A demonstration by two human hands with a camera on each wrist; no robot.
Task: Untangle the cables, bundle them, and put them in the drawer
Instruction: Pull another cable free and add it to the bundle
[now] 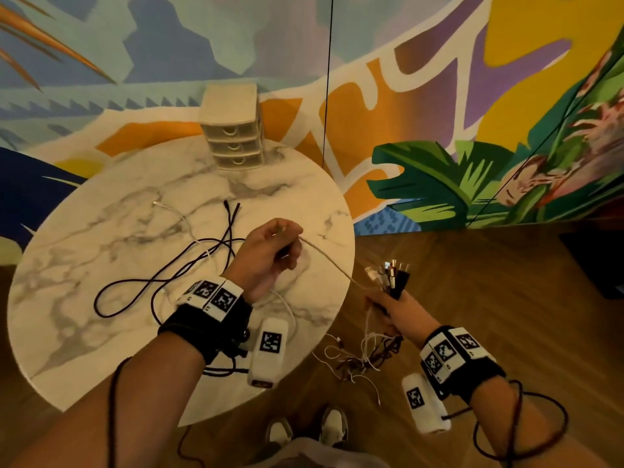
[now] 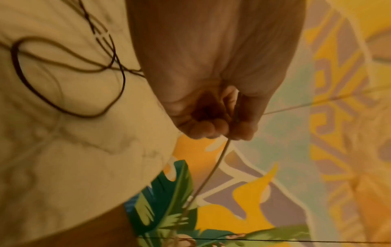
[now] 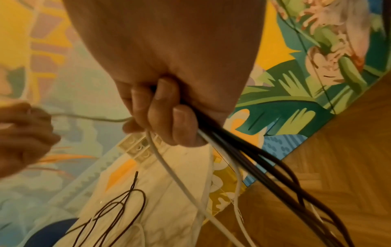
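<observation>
My right hand (image 1: 388,307) (image 3: 160,115) grips a bundle of black and white cables (image 3: 243,158) off the table's right edge; their plugs (image 1: 393,271) stick up above the fist and the loose ends hang tangled (image 1: 361,356) toward the floor. A thin pale cable (image 1: 327,260) (image 2: 213,168) runs taut from that bundle to my left hand (image 1: 270,255) (image 2: 220,128), which pinches it over the table. A dark cable (image 1: 162,278) (image 2: 63,70) and a white one (image 1: 184,219) lie looped on the marble table (image 1: 101,231). The small beige drawer unit (image 1: 233,130) stands at the table's far edge, drawers closed.
A painted mural wall (image 1: 439,96) runs behind the table. Wooden floor (image 1: 489,298) lies to the right, with my shoes (image 1: 307,430) below. Wrist-camera units and their dark leads hang at both forearms.
</observation>
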